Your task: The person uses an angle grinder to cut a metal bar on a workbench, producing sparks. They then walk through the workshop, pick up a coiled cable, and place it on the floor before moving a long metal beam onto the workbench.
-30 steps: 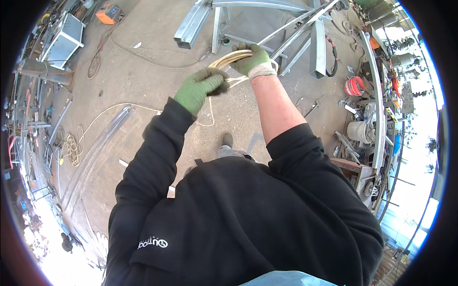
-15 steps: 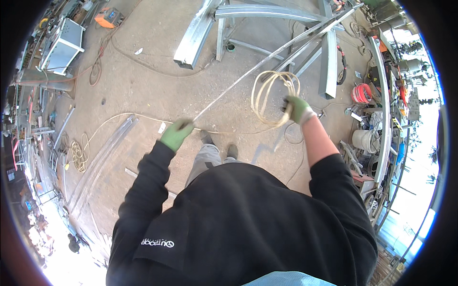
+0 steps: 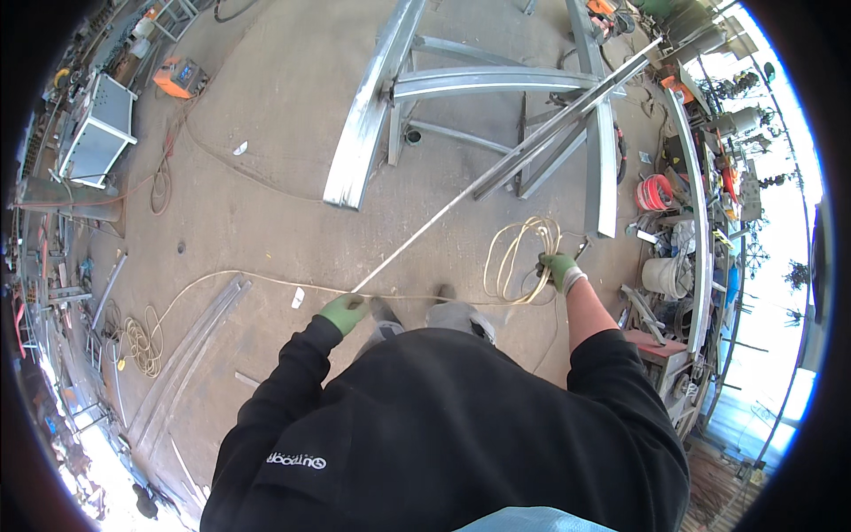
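Observation:
My right hand point(image 3: 558, 269), in a green and white glove, is closed around a loose coil of pale cable point(image 3: 493, 259) whose loops hang to its left. From the coil the cable runs left, low across my body. At its middle my gloved left hand point(image 3: 342, 314) has its fingers curled on the cable, though part of the grip is hidden. The lower end of a long, thin metal bar point(image 3: 420, 233) comes right up to those fingers; whether they touch it I cannot tell. Past my left hand, the cable leads to another pale coil point(image 3: 142, 344) on the floor.
A welded steel frame point(image 3: 359, 142) stands ahead, with the long bar slanting across it. Steel profiles point(image 3: 191, 355) lie at left. An orange machine point(image 3: 180, 78) and a white cabinet point(image 3: 99, 130) are far left. A red bucket point(image 3: 653, 193), a white bucket point(image 3: 663, 277) and shelving line the right.
The view has tilted, so the frame and floor things sit lower in it. Both hands appear lower too. The loops at my right hand have shifted and look smaller.

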{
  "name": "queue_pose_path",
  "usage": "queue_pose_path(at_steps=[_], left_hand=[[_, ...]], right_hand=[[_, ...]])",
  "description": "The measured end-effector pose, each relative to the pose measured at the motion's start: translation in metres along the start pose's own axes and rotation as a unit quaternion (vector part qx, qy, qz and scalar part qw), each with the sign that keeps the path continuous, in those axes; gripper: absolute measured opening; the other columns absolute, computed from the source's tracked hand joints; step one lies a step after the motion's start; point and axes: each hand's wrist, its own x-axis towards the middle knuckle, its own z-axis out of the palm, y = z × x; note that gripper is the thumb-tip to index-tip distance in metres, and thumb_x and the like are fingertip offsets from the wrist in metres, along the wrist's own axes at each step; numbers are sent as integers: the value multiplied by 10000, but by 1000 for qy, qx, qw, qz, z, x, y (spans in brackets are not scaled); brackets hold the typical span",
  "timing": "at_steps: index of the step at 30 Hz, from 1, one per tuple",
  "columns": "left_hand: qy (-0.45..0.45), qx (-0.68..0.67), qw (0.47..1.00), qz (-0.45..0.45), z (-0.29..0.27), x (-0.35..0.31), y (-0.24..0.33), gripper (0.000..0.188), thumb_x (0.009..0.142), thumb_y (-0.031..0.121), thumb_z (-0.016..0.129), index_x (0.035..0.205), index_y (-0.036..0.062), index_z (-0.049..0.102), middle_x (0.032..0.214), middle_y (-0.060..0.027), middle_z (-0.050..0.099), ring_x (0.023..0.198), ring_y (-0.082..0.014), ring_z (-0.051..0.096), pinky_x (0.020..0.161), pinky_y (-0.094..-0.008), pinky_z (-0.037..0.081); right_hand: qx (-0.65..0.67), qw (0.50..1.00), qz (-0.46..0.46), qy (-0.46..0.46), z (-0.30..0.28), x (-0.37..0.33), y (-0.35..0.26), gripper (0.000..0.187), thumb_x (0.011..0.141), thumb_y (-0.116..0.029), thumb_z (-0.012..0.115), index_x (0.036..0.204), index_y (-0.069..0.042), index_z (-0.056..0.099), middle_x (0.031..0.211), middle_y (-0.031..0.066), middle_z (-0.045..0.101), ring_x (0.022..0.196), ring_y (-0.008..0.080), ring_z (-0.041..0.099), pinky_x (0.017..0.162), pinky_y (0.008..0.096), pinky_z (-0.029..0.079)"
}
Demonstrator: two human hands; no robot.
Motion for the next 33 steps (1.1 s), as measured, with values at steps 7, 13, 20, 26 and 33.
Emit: queue_pose_path(at_steps=[7,13,20,26,33], left_hand=[[-55,-13,998,5,-6,89,117,478,940,320,667,1279,-15,625,1173,-170,699,1088,-242,672,952,-331,521],[-76,-28,996,-39,22,177,167,472,942,318,672,1280,-8,628,1168,-164,701,1063,-226,678,936,-327,528],[-63,-4,997,-31,61,312,217,436,939,351,649,1216,15,660,1096,-180,718,1003,-260,698,881,-353,530],[-21,-116,990,-81,97,428,249,499,937,384,643,1239,-13,638,1123,-195,710,1031,-282,683,893,-349,517],[-37,-416,859,-296,146,508,239,415,941,395,681,1063,0,655,921,-111,668,805,-228,647,749,-357,548]], right_hand=[[-67,994,-90,10,12,109,-22,350,840,-19,681,1186,-6,633,872,110,689,707,205,663,621,319,539],[-176,976,-123,-28,43,210,-51,490,806,-78,730,1276,18,629,1017,121,717,832,202,680,708,320,547],[-266,941,-162,-134,69,288,-96,498,820,-150,748,1289,-20,640,1074,104,732,900,186,673,802,329,524],[-291,929,-126,-190,90,319,-117,513,845,-289,747,1301,-77,646,1141,121,734,1022,251,688,892,378,520],[-421,827,-247,-278,113,323,-116,427,913,-347,642,1286,-139,645,1211,136,699,1131,302,650,965,404,510]])
